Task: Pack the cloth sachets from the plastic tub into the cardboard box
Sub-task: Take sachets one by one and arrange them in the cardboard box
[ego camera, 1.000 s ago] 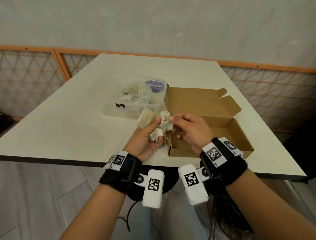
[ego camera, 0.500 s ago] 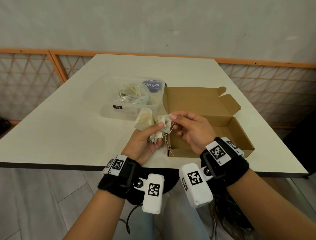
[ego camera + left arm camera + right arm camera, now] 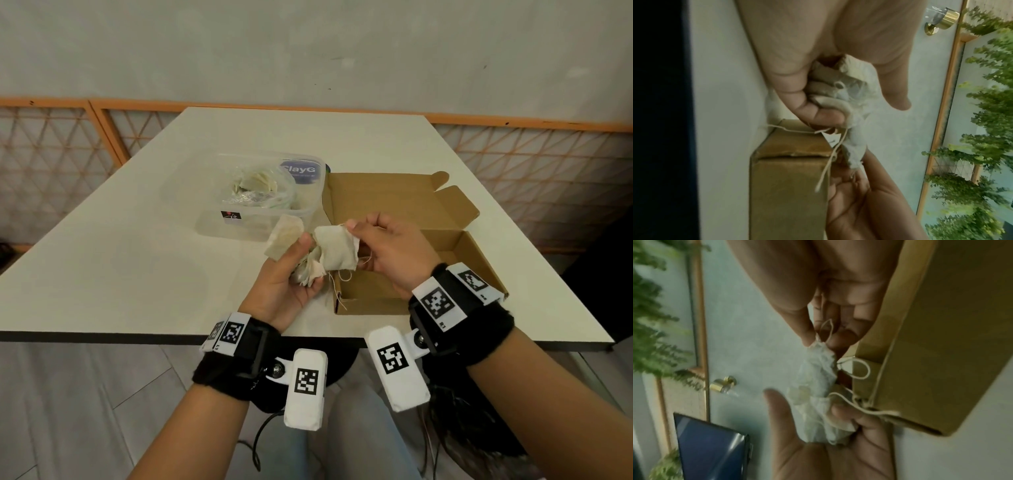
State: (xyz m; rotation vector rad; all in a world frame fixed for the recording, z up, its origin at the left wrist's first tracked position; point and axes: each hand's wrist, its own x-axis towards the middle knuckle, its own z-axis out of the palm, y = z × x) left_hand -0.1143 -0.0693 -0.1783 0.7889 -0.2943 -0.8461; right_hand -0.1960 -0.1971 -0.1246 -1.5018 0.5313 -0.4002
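My left hand [image 3: 291, 274] grips a bunch of cream cloth sachets [image 3: 310, 267] [image 3: 840, 91] just left of the open cardboard box [image 3: 424, 240]. One sachet [image 3: 284, 236] sticks up behind its thumb. My right hand [image 3: 387, 250] pinches the top corner of one flat sachet [image 3: 337, 251] [image 3: 818, 369] and holds it up beside the bunch, over the box's near left corner. Loose drawstrings [image 3: 828, 162] dangle from the bunch. The clear plastic tub [image 3: 263, 195] behind my hands holds more sachets [image 3: 255, 183]. What lies on the box floor is hidden by my right hand.
The white table [image 3: 137, 257] has bare surface left of the tub and beyond the box. The box lid [image 3: 394, 198] stands open at the back with side flaps out. An orange lattice rail [image 3: 51, 154] runs behind the table. The table's front edge is just under my wrists.
My right hand has pulled one sachet out of the bunch and spread it flat, lifting it slightly. My left hand keeps the bunch in about the same place.
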